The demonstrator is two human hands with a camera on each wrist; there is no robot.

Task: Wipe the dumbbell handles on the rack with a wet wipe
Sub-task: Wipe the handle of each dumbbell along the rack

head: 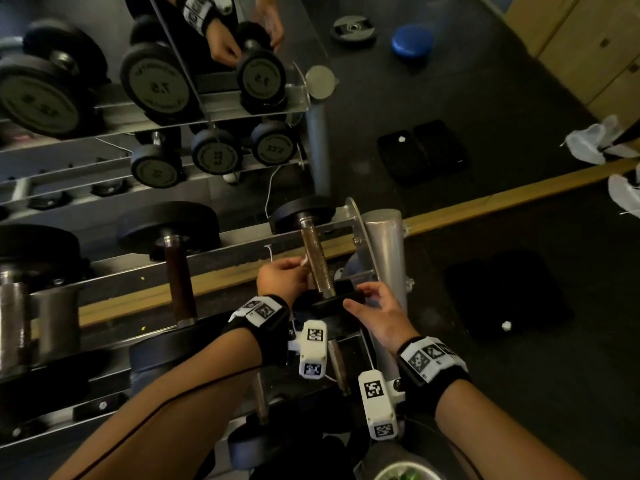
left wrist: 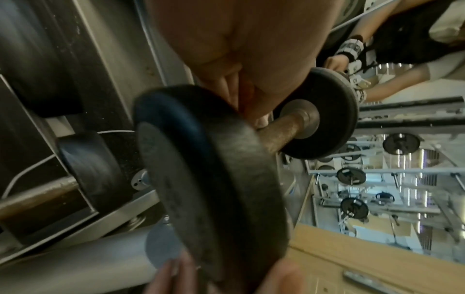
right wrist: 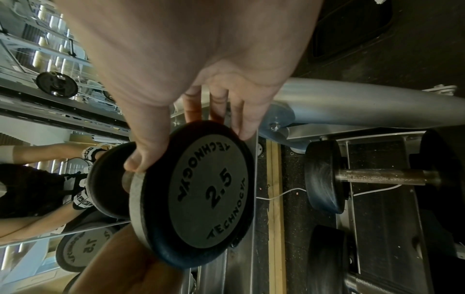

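Observation:
A small 2.5 dumbbell (head: 341, 301) lies at the right end of the rack's top rail (head: 228, 268), its rusty handle (head: 315, 258) pointing away from me. My left hand (head: 294, 268) is curled beside the handle and pinches a small white wet wipe (head: 304, 260) against its left side. My right hand (head: 360, 299) grips the near head; in the right wrist view the thumb (right wrist: 141, 159) and fingers (right wrist: 241, 123) clamp the disc marked 2.5 (right wrist: 208, 191). In the left wrist view the handle (left wrist: 281, 131) runs between both heads, and the wipe is hidden.
A bigger dumbbell with a dark handle (head: 178, 275) lies to the left on the same rail. Another handle (head: 337, 365) sits on the tier below. A mirror (head: 450, 81) behind the rack repeats everything. The grey rack post (head: 384, 244) stands right of my hands; black mats (head: 505, 289) lie on the floor.

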